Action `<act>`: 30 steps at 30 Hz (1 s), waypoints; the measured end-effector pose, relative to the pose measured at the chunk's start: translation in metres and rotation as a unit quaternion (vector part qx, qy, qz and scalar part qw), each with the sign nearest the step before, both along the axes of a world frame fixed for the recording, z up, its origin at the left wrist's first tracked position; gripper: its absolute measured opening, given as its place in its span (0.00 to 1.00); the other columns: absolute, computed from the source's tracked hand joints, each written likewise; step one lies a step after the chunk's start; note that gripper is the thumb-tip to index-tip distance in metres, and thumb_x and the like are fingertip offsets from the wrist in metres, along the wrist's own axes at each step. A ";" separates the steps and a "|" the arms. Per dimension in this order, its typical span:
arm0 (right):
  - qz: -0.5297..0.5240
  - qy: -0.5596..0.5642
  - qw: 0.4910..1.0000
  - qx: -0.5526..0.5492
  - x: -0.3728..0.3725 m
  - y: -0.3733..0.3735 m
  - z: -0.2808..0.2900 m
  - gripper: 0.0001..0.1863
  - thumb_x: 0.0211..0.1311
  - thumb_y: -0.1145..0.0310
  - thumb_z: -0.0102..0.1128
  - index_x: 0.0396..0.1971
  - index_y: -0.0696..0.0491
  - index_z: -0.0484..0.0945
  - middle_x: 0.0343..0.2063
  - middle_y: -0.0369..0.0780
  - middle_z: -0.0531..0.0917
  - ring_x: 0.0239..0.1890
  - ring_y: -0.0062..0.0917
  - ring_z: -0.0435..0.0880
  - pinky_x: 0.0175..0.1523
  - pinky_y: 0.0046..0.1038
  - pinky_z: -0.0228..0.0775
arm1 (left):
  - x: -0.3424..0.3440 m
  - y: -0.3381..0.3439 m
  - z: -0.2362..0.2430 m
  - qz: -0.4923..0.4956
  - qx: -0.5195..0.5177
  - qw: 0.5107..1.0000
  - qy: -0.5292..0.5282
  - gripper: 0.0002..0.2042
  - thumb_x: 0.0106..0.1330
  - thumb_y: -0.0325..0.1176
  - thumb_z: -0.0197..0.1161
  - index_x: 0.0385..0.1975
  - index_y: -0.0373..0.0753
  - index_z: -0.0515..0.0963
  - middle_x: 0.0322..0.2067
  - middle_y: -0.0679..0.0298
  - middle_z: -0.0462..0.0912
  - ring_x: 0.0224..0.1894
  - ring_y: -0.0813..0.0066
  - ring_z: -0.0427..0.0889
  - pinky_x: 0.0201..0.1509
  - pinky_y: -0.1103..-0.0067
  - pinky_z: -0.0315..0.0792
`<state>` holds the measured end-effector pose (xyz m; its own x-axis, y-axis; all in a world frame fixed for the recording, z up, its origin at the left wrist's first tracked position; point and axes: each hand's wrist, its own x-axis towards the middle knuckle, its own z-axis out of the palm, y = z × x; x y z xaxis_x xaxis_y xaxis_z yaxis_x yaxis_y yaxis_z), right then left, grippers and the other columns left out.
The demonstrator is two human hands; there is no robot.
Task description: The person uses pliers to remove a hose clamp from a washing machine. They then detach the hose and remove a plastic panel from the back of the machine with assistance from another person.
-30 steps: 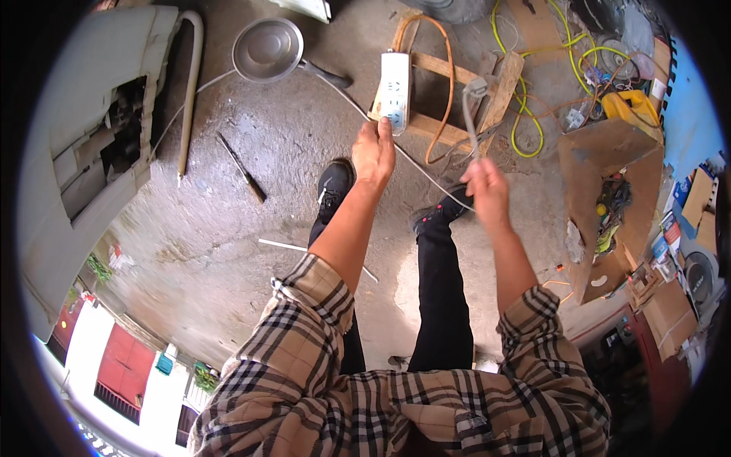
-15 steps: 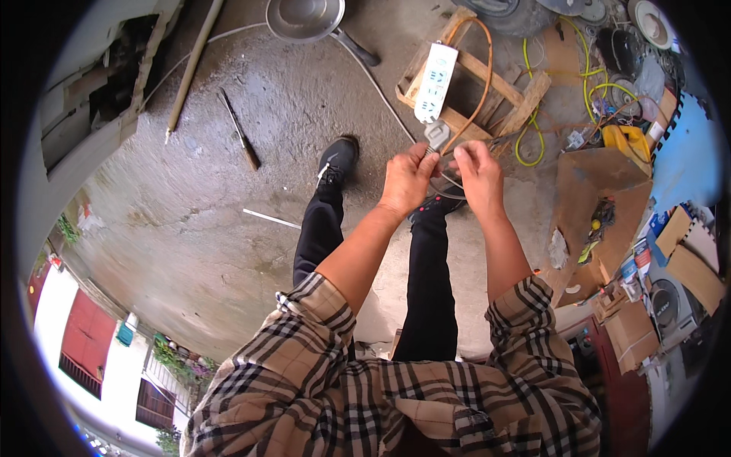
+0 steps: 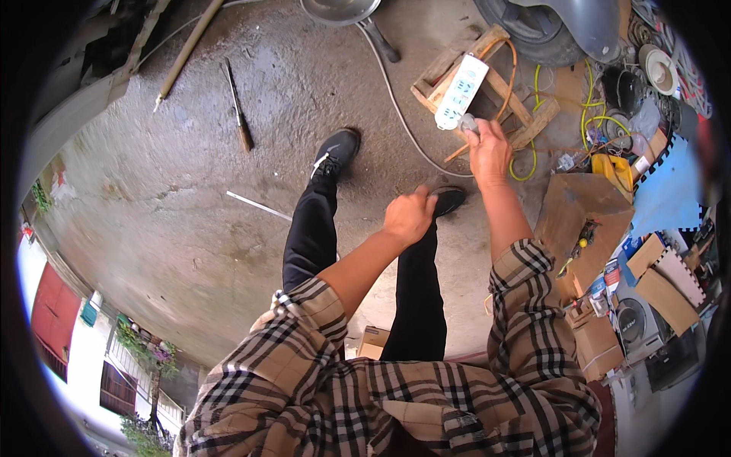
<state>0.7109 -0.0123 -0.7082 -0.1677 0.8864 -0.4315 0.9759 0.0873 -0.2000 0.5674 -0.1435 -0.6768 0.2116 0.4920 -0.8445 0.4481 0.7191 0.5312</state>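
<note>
My right hand (image 3: 489,152) pinches a grey plug (image 3: 467,123) by its body. The plug is at the near end of a white power strip (image 3: 462,90); whether its pins are in a socket is hidden. The strip lies tilted across a wooden stool frame (image 3: 499,80) and has an orange cord (image 3: 512,72). A grey cable (image 3: 396,114) runs from near the frying pan (image 3: 343,7) across the floor and passes behind my right wrist. My left hand (image 3: 411,214) hovers over my right shoe, fingers curled closed, nothing showing in it.
A long screwdriver (image 3: 238,110), a wooden pole (image 3: 190,53) and a white strip (image 3: 257,205) lie on the concrete floor to the left. At right are a cardboard box (image 3: 582,209), a yellow hose (image 3: 521,167), a tyre (image 3: 533,34) and piled clutter.
My right hand has moved up and now holds the plug at the strip. My left hand has let go of the plug and dropped back toward me. The view has shifted slightly.
</note>
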 end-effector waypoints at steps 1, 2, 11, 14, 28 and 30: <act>0.053 -0.002 0.999 0.010 0.002 0.001 -0.004 0.11 0.50 0.68 0.63 0.34 0.54 0.76 0.31 0.42 0.76 0.36 0.41 0.76 0.42 0.39 0.69 | -0.007 -0.014 0.003 -0.008 -0.015 1.000 0.005 0.13 0.66 0.42 0.50 0.36 0.38 0.73 0.25 0.43 0.79 0.31 0.42 0.79 0.38 0.55 0.72; 0.094 0.003 0.995 0.016 0.005 0.000 -0.009 0.13 0.48 0.68 0.64 0.35 0.53 0.76 0.30 0.41 0.75 0.37 0.38 0.76 0.43 0.38 0.69 | -0.013 -0.029 0.007 -0.017 -0.029 0.999 0.009 0.13 0.66 0.42 0.50 0.36 0.38 0.74 0.25 0.43 0.79 0.31 0.42 0.79 0.38 0.55 0.72; 0.270 -0.025 0.962 0.018 0.005 0.013 -0.017 0.12 0.47 0.71 0.61 0.34 0.55 0.76 0.28 0.39 0.74 0.34 0.33 0.76 0.41 0.33 0.71 | -0.039 -0.130 0.028 -0.099 -0.077 0.992 0.008 0.13 0.66 0.41 0.51 0.32 0.37 0.74 0.27 0.48 0.81 0.32 0.47 0.80 0.38 0.58 0.73; 0.268 -0.039 0.963 0.009 0.003 0.013 -0.018 0.11 0.47 0.71 0.61 0.33 0.55 0.76 0.28 0.39 0.74 0.34 0.32 0.76 0.41 0.33 0.71 | -0.041 -0.131 0.023 -0.099 -0.073 0.992 0.005 0.13 0.66 0.41 0.51 0.33 0.37 0.73 0.30 0.48 0.81 0.33 0.47 0.80 0.39 0.59 0.73; 0.230 -0.017 0.973 0.015 0.019 0.008 -0.018 0.14 0.49 0.71 0.62 0.38 0.50 0.76 0.31 0.38 0.75 0.36 0.33 0.79 0.38 0.34 0.74 | -0.061 -0.112 0.019 -0.113 -0.127 0.985 -0.010 0.14 0.65 0.41 0.50 0.34 0.34 0.73 0.33 0.48 0.81 0.39 0.49 0.80 0.45 0.61 0.72; 0.212 0.004 0.977 0.007 0.026 0.007 -0.020 0.15 0.50 0.72 0.62 0.41 0.49 0.76 0.32 0.38 0.76 0.36 0.34 0.80 0.39 0.34 0.74 | -0.061 -0.111 0.018 -0.115 -0.131 0.985 -0.011 0.14 0.65 0.41 0.50 0.34 0.34 0.73 0.34 0.48 0.81 0.39 0.49 0.80 0.45 0.61 0.72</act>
<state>0.7374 -0.0053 -0.7284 -0.5252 0.7417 -0.4171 0.8494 0.4870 -0.2034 0.5059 -0.2541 -0.6585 0.3122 0.1940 -0.9300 0.6053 0.7139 0.3521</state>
